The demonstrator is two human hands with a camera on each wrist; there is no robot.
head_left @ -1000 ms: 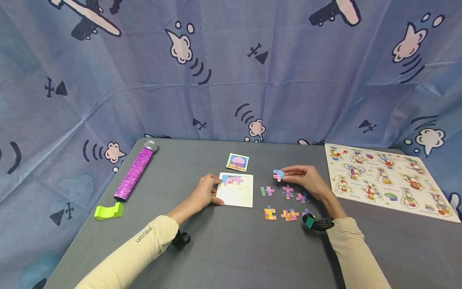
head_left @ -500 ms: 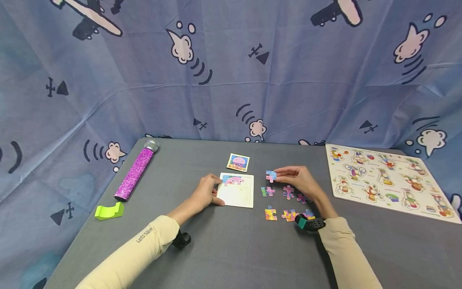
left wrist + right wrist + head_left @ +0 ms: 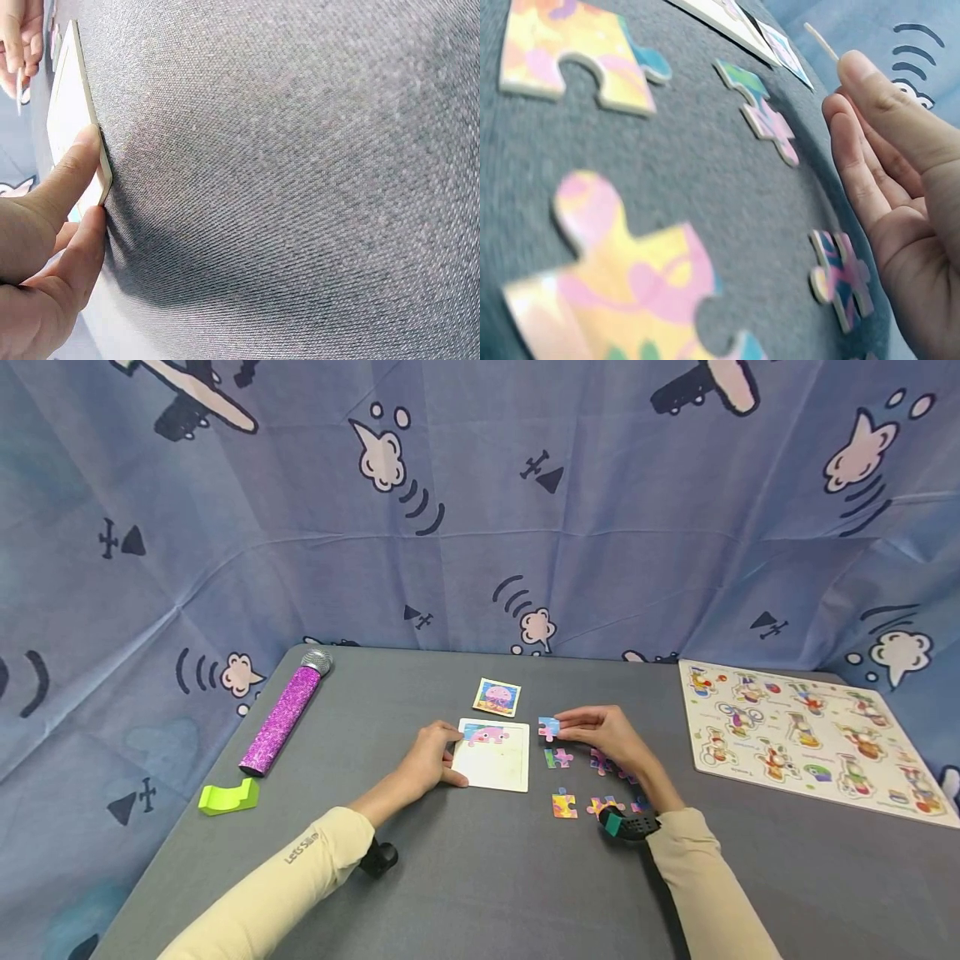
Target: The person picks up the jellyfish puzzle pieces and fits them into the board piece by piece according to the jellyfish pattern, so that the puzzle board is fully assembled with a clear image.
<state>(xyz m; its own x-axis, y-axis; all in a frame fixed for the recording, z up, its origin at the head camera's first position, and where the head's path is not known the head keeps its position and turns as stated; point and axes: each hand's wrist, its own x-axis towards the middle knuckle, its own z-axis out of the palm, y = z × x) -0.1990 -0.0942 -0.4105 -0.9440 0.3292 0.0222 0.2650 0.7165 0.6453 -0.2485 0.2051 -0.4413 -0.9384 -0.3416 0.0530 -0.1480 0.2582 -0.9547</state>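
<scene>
In the head view my right hand (image 3: 606, 735) pinches a blue and pink jigsaw piece (image 3: 548, 727) by its right side, just right of a white puzzle board (image 3: 491, 770). The right wrist view shows that piece (image 3: 821, 41) edge-on between thumb and fingers, raised off the table. My left hand (image 3: 426, 758) grips the board's left side, thumb near the lower corner and a finger near the upper one. Blue and pink pieces (image 3: 486, 736) fill the board's top left and middle. Loose pieces lie under and before my right hand, among them a green-pink one (image 3: 558, 758) and a yellow one (image 3: 564, 804).
Behind the board lies a small jellyfish picture card (image 3: 497, 697). A large picture board (image 3: 813, 739) lies at the right. On the left are a glittery pink microphone (image 3: 287, 712) and a lime-green stand (image 3: 228, 797). A patterned blue curtain (image 3: 480, 527) hangs behind the grey table.
My right hand has carried the pinched jigsaw piece leftward, close to the board's right edge. My left hand stays on the board.
</scene>
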